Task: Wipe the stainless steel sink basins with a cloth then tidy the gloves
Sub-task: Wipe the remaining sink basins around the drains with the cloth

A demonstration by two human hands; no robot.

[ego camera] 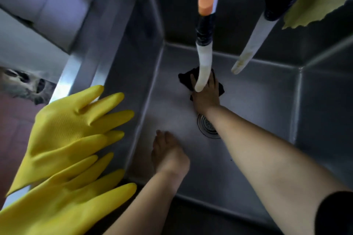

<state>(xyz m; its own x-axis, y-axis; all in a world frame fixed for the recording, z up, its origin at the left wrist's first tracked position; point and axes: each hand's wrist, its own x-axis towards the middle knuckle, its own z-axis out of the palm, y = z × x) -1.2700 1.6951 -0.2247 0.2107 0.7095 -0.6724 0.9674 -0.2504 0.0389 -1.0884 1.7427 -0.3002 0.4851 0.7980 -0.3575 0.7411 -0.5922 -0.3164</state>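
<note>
Stainless steel sink basin (257, 91) holds both bare hands: the right hand (207, 95) presses a black cloth (184, 77) flat on the bottom beyond the round drain (207, 126); the left hand (168, 154) rests released, fingers relaxed. Two yellow rubber gloves (72, 139) drape over the left rim. No writing is legible.

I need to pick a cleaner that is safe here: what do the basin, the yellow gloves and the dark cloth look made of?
Basin: brushed stainless steel, grey with soft streaky reflections. Yellow gloves: smooth rubber or latex, by the sheen and soft creases. Dark cloth under the right hand: soft fabric, matte and crumpled; the fibre is unclear.
</note>
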